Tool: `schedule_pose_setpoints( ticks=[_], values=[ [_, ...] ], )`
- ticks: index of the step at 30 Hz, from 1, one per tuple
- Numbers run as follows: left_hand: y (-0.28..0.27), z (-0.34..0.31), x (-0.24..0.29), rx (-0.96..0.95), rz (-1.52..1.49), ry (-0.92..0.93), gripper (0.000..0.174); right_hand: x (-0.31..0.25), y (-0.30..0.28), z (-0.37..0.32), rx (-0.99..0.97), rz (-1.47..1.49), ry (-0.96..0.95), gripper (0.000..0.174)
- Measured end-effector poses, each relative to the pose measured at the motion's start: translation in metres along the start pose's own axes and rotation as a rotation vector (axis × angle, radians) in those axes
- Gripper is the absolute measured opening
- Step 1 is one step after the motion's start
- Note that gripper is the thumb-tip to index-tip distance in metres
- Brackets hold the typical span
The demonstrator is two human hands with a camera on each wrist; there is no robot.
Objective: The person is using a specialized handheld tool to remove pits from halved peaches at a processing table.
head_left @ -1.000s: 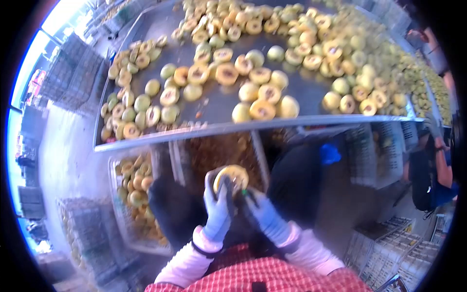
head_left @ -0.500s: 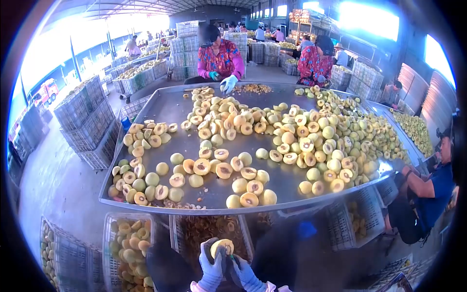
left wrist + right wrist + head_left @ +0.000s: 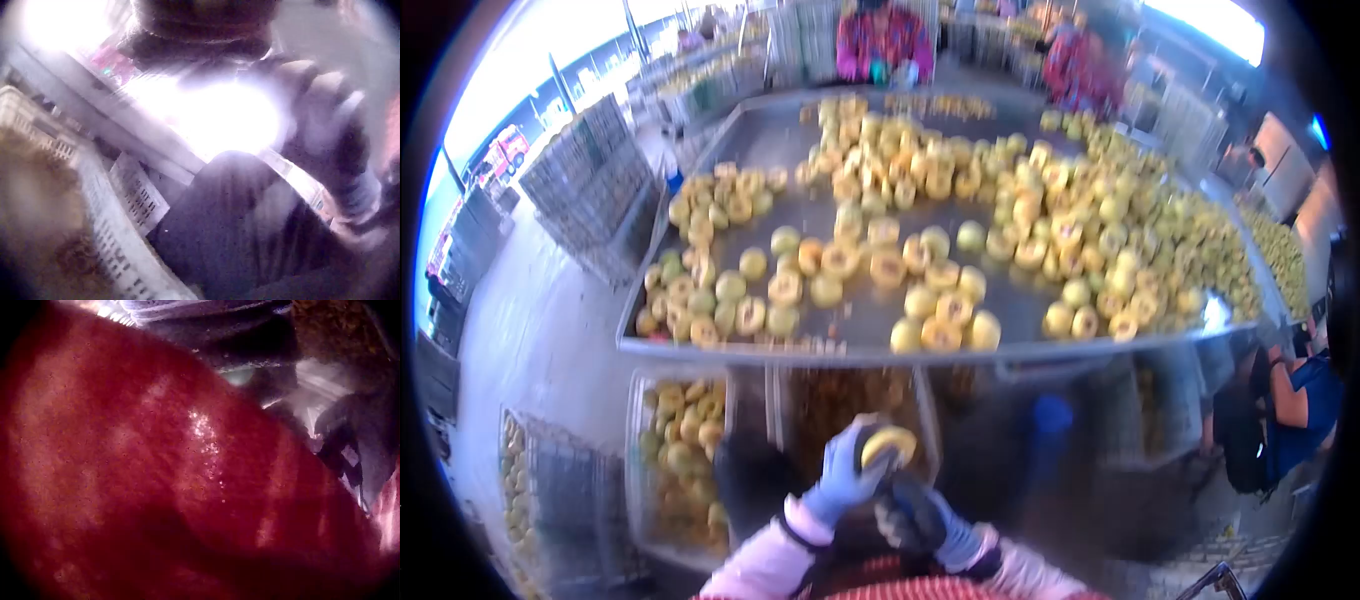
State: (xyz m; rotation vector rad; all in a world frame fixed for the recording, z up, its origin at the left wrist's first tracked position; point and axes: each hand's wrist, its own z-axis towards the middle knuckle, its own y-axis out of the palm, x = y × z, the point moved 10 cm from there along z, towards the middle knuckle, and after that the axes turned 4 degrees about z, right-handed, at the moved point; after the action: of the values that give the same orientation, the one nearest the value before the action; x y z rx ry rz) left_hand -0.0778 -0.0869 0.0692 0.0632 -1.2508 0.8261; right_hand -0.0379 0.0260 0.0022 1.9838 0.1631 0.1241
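Observation:
My gloved left hand (image 3: 840,472) grips a yellow peach half (image 3: 890,446) above a crate between my knees. Just beside and below it, my gloved right hand (image 3: 912,515) is curled, knuckles up, close against the left fingers. Earlier frames show a small tool with a green part in the right fingers; the curled hand hides it in the head view now. Glare fills much of the left wrist view, where the dark-gloved right hand (image 3: 325,119) appears at the right. Red cloth (image 3: 156,456) covers most of the right wrist view.
A metal table (image 3: 795,347) bearing many halved peaches (image 3: 940,305) stands ahead. Under its edge are a crate of brown scraps (image 3: 855,395) and a crate of peach halves (image 3: 635,450). A person (image 3: 880,45) works across the table; another sits at the right (image 3: 1300,400).
The head view tilted up, then partly back down. The right hand has turned from fingertips at the peach half to a curled, knuckles-up pose below it. The left hand has tilted the peach half.

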Motion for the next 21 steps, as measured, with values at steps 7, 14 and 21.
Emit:
schedule_pose_setpoints(
  ticks=[7, 14, 21],
  values=[
    [0.029, -0.02, -0.048, -0.066, -0.63, -0.432, 0.05, -0.005, -0.036, 0.008, 0.09, -0.144, -0.051, 0.048],
    [0.032, -0.012, -0.039, -0.229, -0.2, -0.244, 0.042, 0.021, 0.0, 0.003, -0.391, 0.425, 0.204, 0.046],
    [0.051, -0.034, -0.064, -0.246, -0.217, -0.375, 0.033, 0.027, -0.017, 0.003, -0.407, 0.46, 0.19, 0.047]
  ],
)
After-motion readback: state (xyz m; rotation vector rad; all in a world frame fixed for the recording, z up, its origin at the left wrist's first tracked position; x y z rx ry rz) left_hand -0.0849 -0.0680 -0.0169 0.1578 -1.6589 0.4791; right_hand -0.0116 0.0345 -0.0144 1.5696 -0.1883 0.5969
